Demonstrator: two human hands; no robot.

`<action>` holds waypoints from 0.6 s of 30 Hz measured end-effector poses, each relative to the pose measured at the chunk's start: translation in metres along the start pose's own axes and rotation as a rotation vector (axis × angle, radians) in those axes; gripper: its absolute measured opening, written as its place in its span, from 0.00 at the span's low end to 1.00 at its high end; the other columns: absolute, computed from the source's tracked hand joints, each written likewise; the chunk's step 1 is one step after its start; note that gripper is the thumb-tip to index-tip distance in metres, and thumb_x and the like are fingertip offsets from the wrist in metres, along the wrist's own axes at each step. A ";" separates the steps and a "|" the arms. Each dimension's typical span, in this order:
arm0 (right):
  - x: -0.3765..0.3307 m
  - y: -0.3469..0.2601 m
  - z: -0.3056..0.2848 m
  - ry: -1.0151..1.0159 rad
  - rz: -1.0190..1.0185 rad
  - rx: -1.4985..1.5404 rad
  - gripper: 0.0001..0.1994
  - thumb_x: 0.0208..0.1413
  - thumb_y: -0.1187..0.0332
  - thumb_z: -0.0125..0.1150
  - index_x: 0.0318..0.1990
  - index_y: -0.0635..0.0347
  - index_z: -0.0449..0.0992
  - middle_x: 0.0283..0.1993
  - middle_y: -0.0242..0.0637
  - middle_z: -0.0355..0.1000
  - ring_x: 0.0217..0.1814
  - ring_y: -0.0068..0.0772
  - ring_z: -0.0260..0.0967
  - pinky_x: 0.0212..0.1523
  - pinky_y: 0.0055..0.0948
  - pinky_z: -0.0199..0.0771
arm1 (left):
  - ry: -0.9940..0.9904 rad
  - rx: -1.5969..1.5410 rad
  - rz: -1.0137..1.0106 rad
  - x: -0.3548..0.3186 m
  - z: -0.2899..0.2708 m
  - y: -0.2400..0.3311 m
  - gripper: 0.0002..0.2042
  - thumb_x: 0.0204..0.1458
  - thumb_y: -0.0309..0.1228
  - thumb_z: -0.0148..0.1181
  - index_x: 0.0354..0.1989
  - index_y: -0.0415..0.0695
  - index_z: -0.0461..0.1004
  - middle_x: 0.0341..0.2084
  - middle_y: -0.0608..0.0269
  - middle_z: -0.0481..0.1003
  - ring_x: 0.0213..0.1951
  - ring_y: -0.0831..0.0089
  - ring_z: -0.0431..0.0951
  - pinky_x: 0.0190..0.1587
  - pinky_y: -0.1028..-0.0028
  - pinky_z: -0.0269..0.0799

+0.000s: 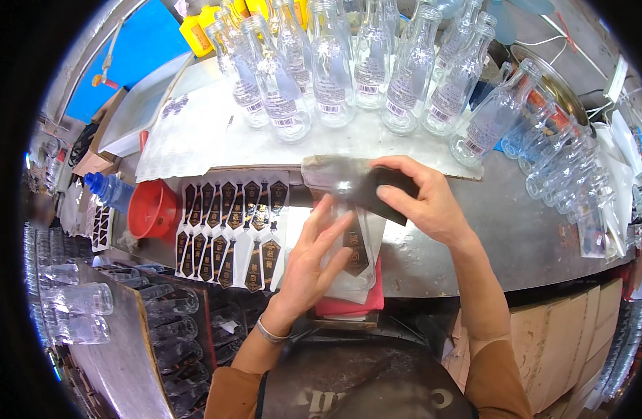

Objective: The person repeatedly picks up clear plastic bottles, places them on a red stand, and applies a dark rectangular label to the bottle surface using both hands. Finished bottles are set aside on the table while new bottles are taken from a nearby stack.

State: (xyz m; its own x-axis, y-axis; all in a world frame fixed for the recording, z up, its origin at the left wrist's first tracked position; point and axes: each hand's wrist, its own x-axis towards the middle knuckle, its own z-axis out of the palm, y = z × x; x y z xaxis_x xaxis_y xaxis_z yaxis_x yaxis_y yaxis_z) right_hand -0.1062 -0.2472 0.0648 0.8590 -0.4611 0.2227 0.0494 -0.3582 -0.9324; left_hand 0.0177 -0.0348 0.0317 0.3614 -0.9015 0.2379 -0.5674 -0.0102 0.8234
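lying on the bench before the person, neck pointing away: a clear glass bottle [363,236] with a black-and-gold, pointed-ended label [358,258] showing on its body. neck end blurred. a folded red cloth [349,302] sits beneath, at the near edge.

left hand [309,257]: fingers apart and loosely stretched, beside and partly over the bottle; no grip seen, contact hard to tell. right hand [433,206]: thumb and fingers closed on a dark, flat, blurred pad [368,193] above the neck end; cannot tell whether pad meets glass.

risks, as i judge them: the bottle could roll or slew, its side being round and the left fingers loose. a pad pressed off-centre could crease the label or drag it askew. a swing of the right arm could clip the glass.

left of the bottle, a white backing sheet [282,257] of black-and-gold labels; a sleeve or wet fingers could shift or spoil it. beyond that, a red plastic tub [152,209]. across the far side, upright clear bottles [333,80] crowd close; one knock could topple several. far right, more clear glass bottles [555,164] lean in a row.
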 end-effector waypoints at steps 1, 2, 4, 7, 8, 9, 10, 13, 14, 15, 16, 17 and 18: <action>0.004 -0.002 0.003 0.023 -0.039 -0.095 0.17 0.59 0.71 0.62 0.55 0.64 0.76 0.47 0.35 0.78 0.47 0.24 0.74 0.50 0.25 0.73 | -0.001 -0.011 -0.007 0.000 0.000 0.000 0.26 0.56 0.23 0.63 0.66 0.47 0.71 0.72 0.40 0.54 0.72 0.47 0.58 0.69 0.59 0.60; 0.009 -0.004 0.005 0.046 -0.078 -0.189 0.17 0.59 0.72 0.62 0.55 0.64 0.76 0.47 0.37 0.78 0.47 0.26 0.74 0.50 0.25 0.73 | -0.002 -0.021 -0.015 0.000 0.001 0.000 0.26 0.56 0.23 0.63 0.66 0.47 0.71 0.72 0.40 0.54 0.72 0.47 0.58 0.69 0.59 0.60; 0.018 -0.005 0.006 0.122 -0.144 -0.326 0.17 0.57 0.73 0.61 0.54 0.64 0.78 0.48 0.44 0.79 0.47 0.34 0.77 0.49 0.28 0.74 | 0.006 0.010 -0.005 0.000 0.000 0.001 0.26 0.57 0.23 0.62 0.66 0.46 0.71 0.72 0.43 0.55 0.71 0.50 0.61 0.68 0.59 0.61; 0.018 -0.019 0.003 0.009 -0.118 -0.191 0.17 0.58 0.73 0.61 0.54 0.64 0.77 0.48 0.45 0.79 0.47 0.37 0.78 0.49 0.31 0.75 | 0.011 0.007 -0.011 -0.001 0.001 0.001 0.26 0.57 0.23 0.62 0.66 0.45 0.71 0.72 0.44 0.55 0.70 0.52 0.62 0.68 0.60 0.61; 0.019 -0.016 0.004 -0.022 -0.173 -0.249 0.17 0.57 0.74 0.61 0.54 0.65 0.77 0.47 0.46 0.79 0.47 0.39 0.78 0.48 0.33 0.75 | 0.011 -0.003 -0.017 -0.002 0.001 0.001 0.26 0.57 0.23 0.62 0.66 0.45 0.71 0.72 0.44 0.55 0.70 0.52 0.62 0.68 0.60 0.61; 0.021 -0.014 0.005 0.030 -0.187 -0.309 0.17 0.57 0.74 0.61 0.54 0.65 0.77 0.47 0.46 0.79 0.46 0.39 0.78 0.48 0.33 0.76 | 0.009 0.025 -0.004 -0.001 0.000 0.001 0.26 0.57 0.23 0.62 0.66 0.45 0.71 0.72 0.44 0.55 0.71 0.52 0.62 0.68 0.60 0.61; 0.024 -0.012 0.006 0.082 -0.200 -0.369 0.17 0.56 0.74 0.61 0.54 0.65 0.77 0.47 0.46 0.79 0.46 0.40 0.78 0.48 0.33 0.76 | 0.007 0.053 0.009 -0.001 0.000 0.001 0.26 0.57 0.23 0.62 0.66 0.45 0.71 0.72 0.44 0.55 0.71 0.52 0.62 0.68 0.59 0.61; 0.024 -0.015 0.006 0.065 -0.207 -0.363 0.16 0.56 0.75 0.61 0.53 0.64 0.78 0.48 0.48 0.79 0.46 0.44 0.78 0.48 0.33 0.76 | 0.006 0.037 -0.001 -0.001 0.000 0.001 0.26 0.56 0.22 0.62 0.66 0.45 0.71 0.73 0.45 0.54 0.71 0.52 0.60 0.69 0.59 0.61; 0.023 -0.016 0.008 0.028 -0.200 -0.362 0.16 0.56 0.75 0.61 0.53 0.64 0.78 0.48 0.48 0.79 0.46 0.45 0.78 0.49 0.33 0.76 | 0.006 0.015 -0.012 -0.001 0.001 0.001 0.26 0.56 0.22 0.62 0.66 0.45 0.71 0.73 0.45 0.54 0.72 0.52 0.60 0.69 0.59 0.61; 0.022 -0.017 0.009 -0.005 -0.192 -0.361 0.16 0.57 0.74 0.61 0.53 0.64 0.77 0.48 0.48 0.79 0.46 0.46 0.78 0.49 0.33 0.76 | 0.005 0.034 0.006 -0.001 0.000 0.001 0.26 0.56 0.22 0.62 0.66 0.45 0.70 0.73 0.45 0.54 0.72 0.52 0.60 0.69 0.59 0.61; 0.023 -0.012 0.014 0.112 -0.224 -0.375 0.15 0.55 0.76 0.63 0.51 0.63 0.78 0.48 0.46 0.79 0.47 0.46 0.77 0.48 0.34 0.76 | 0.003 0.052 0.025 0.000 0.000 0.002 0.27 0.56 0.22 0.61 0.67 0.44 0.69 0.73 0.46 0.54 0.72 0.53 0.60 0.69 0.59 0.61; 0.020 -0.014 0.012 0.154 -0.300 -0.400 0.15 0.53 0.77 0.63 0.49 0.62 0.79 0.47 0.44 0.79 0.47 0.46 0.76 0.48 0.34 0.76 | 0.001 0.070 0.045 0.001 0.000 0.002 0.28 0.57 0.22 0.61 0.68 0.44 0.68 0.73 0.46 0.54 0.72 0.53 0.60 0.68 0.59 0.62; 0.016 -0.017 0.012 0.188 -0.378 -0.420 0.14 0.52 0.77 0.64 0.48 0.61 0.79 0.47 0.43 0.78 0.47 0.45 0.76 0.48 0.35 0.76 | 0.032 -0.051 0.002 -0.001 0.001 0.001 0.28 0.57 0.22 0.61 0.69 0.43 0.66 0.73 0.47 0.54 0.72 0.54 0.60 0.68 0.59 0.63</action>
State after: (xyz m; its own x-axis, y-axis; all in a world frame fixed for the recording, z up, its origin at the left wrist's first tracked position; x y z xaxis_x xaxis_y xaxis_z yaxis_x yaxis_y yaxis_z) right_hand -0.0869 -0.2384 0.0809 0.7140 -0.3615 0.5996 0.0951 -0.7984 -0.5946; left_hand 0.0159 -0.0344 0.0323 0.3843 -0.8872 0.2552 -0.5296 0.0145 0.8481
